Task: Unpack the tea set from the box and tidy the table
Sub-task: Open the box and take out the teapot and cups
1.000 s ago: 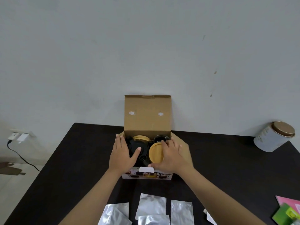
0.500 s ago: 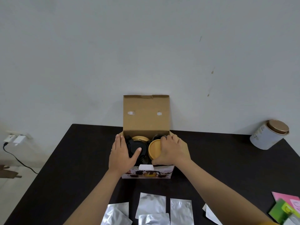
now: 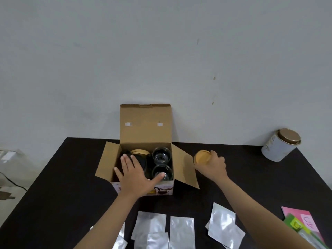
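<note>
Unpacking is under way: the right hand [image 3: 212, 167] grips a wooden-lidded cup [image 3: 202, 157], to be set on the tabletop [image 3: 251, 177], while the flat, open left hand [image 3: 133, 177] steadies the box [image 3: 145, 123].

Plain room – bare wall [image 3: 161, 51], black table [image 3: 53, 194]

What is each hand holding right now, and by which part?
The right hand grips a round wooden coaster by its near edge. The left hand holds nothing; it rests flat over the box.

Left hand [image 3: 133, 178] flat on open box [image 3: 145, 123]; right hand [image 3: 212, 167] grips wooden disc [image 3: 202, 157].
</note>
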Available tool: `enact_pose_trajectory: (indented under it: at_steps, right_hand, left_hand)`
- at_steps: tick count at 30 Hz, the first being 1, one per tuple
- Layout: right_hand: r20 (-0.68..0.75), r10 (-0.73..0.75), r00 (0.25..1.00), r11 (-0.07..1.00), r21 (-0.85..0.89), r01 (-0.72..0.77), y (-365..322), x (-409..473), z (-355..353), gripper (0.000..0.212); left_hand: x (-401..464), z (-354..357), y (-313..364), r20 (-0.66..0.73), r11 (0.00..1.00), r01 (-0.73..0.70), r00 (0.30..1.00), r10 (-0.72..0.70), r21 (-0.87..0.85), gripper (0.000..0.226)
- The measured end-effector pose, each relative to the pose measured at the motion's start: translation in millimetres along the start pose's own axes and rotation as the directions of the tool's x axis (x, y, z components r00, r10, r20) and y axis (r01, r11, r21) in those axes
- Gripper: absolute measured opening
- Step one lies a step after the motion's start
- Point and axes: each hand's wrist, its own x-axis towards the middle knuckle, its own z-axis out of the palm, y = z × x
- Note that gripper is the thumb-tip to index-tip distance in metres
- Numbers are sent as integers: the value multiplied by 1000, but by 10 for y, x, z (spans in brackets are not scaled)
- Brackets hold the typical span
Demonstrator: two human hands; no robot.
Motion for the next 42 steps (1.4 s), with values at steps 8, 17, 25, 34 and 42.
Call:
enact_pose_trajectory:
  at_steps: [8,17,25,34,42]
  right_hand:
    - [-87,76,993,971,-221,-93,1063,388,-184,111]
    - [-105,-14,994,986,-164,-3,1525,991,-368,106]
    - [-248,29,968,990,-126,-62,1679,1605,-634,95]
    - [-326,98,940,985,170,-43,1733,1843,-627,98]
    - [-397,121,910,967,253,-19,1703,1885,-548,90]
  left_hand:
    - [-113,257,760,-47,995,102,994,-102,-2,136]
    - [-37,436,869,-169,967,206,969,-180,150,115]
    - [0,520,839,-201,959,198,967,-157,204,115]
    - [22,576,821,-252,963,184,959,-132,195,107]
    - [30,584,805,-275,964,187,953,-130,190,106]
